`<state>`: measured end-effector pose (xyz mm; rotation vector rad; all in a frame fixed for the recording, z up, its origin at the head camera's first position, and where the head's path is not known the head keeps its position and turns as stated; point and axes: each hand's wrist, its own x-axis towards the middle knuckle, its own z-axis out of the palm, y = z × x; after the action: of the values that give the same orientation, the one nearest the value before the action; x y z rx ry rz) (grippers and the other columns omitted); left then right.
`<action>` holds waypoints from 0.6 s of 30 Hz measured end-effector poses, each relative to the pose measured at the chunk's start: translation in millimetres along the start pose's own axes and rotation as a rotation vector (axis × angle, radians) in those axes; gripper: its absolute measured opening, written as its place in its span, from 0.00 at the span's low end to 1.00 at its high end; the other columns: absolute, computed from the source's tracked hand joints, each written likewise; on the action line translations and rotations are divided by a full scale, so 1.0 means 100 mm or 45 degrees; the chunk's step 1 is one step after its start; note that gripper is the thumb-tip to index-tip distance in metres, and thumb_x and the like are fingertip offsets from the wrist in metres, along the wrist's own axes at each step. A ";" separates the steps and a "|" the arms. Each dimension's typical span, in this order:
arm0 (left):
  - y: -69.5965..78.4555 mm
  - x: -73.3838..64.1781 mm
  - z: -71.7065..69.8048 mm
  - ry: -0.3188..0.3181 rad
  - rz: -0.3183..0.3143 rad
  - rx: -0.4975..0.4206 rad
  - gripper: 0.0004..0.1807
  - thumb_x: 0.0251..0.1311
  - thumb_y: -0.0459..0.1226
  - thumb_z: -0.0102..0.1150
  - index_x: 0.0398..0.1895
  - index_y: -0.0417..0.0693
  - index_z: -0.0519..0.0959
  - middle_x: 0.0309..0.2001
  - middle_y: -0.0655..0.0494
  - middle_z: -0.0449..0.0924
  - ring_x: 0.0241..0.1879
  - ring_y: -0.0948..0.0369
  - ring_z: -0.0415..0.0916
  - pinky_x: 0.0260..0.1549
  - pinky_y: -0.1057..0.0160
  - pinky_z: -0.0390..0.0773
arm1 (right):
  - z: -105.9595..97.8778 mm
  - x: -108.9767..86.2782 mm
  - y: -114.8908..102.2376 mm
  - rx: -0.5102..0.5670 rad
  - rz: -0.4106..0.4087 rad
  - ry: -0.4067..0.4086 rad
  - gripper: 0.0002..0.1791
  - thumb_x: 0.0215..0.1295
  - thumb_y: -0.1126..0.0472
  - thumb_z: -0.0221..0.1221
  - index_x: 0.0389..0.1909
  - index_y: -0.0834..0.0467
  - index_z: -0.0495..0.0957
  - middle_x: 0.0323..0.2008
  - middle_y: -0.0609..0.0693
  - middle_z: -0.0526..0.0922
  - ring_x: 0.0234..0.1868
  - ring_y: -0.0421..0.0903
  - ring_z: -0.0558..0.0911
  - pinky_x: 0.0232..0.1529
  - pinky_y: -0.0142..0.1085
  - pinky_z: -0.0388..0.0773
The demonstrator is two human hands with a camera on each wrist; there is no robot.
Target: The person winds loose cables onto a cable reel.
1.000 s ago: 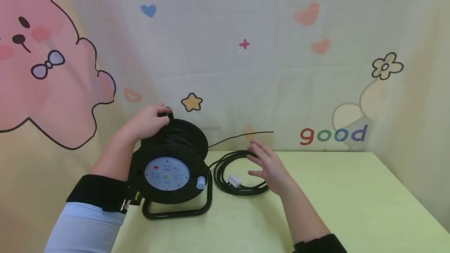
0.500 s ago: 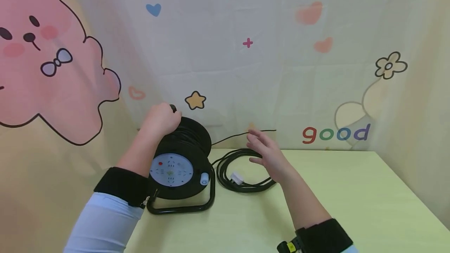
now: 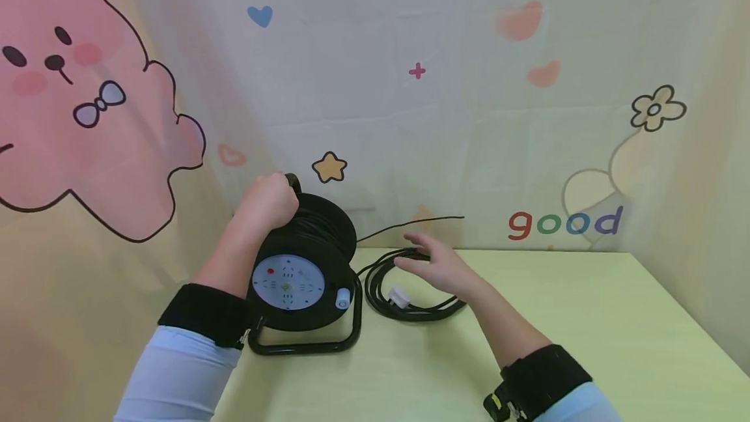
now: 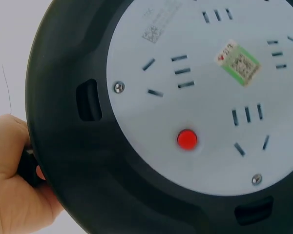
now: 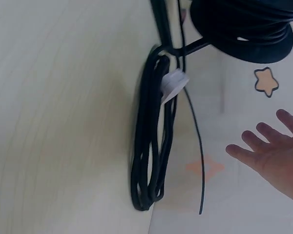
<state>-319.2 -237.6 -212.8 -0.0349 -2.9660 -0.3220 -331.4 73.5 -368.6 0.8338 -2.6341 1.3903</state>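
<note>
Pale cloth (image 3: 363, 51) printed with cartoon shapes hangs behind a light yellow-green table (image 3: 586, 318), and one large pink figure (image 3: 88, 142) fills its left part; lower right, one word, "good" (image 3: 565, 223), is printed in coloured letters. Across the table from me my left arm reaches forward and upward, the back of my left hand (image 3: 269, 200) uppermost, its fingers wrapped around the black handle (image 3: 293, 182) at the top of the cable reel (image 3: 336, 266). That grip is closed firmly about the bar. My right arm comes in from the lower right, wrist raised, and my right hand (image 3: 439, 269) hangs with fingers spread and relaxed, holding nothing, near the coil but apart from it. I count one reel, standing upright on its one tubular frame (image 3: 305, 348) left of the table's middle, with black cable wound on its drum. Its front carries one round pale socket panel (image 3: 287, 279), with one red button (image 4: 187, 139), and beside the panel one pale knob (image 3: 343, 298). Just to the reel's right lies one loose coil of black cable (image 3: 375, 298), several loops thick, with one white plug (image 3: 400, 296) inside the ring. Two black wrist straps (image 3: 202, 314), one per arm, sit at the ends of my light blue sleeves (image 3: 176, 376).
</note>
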 end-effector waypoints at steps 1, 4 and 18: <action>-0.01 0.00 0.00 -0.004 0.000 -0.003 0.19 0.65 0.33 0.33 0.52 0.29 0.69 0.55 0.31 0.68 0.48 0.43 0.68 0.43 0.48 0.71 | 0.01 0.00 0.03 -0.069 -0.006 -0.012 0.38 0.62 0.39 0.59 0.68 0.53 0.63 0.66 0.48 0.66 0.64 0.51 0.63 0.61 0.54 0.62; -0.04 0.00 0.01 -0.006 0.000 -0.023 0.21 0.66 0.33 0.32 0.56 0.28 0.67 0.58 0.30 0.65 0.53 0.40 0.65 0.47 0.46 0.70 | 0.04 0.00 0.12 -0.249 -0.027 -0.060 0.37 0.61 0.41 0.60 0.67 0.56 0.65 0.64 0.52 0.68 0.64 0.51 0.64 0.61 0.52 0.62; -0.41 -0.23 -0.10 0.062 -0.144 0.032 0.22 0.68 0.35 0.34 0.59 0.27 0.65 0.56 0.29 0.67 0.54 0.39 0.65 0.50 0.45 0.71 | 0.65 0.30 0.39 -0.742 -0.076 -0.462 0.35 0.53 0.46 0.68 0.60 0.57 0.73 0.58 0.54 0.74 0.58 0.53 0.70 0.57 0.49 0.68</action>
<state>-296.8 -280.1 -215.9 0.1422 -2.9296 -0.2949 -362.7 27.2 -428.1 1.1328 -2.9831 0.4221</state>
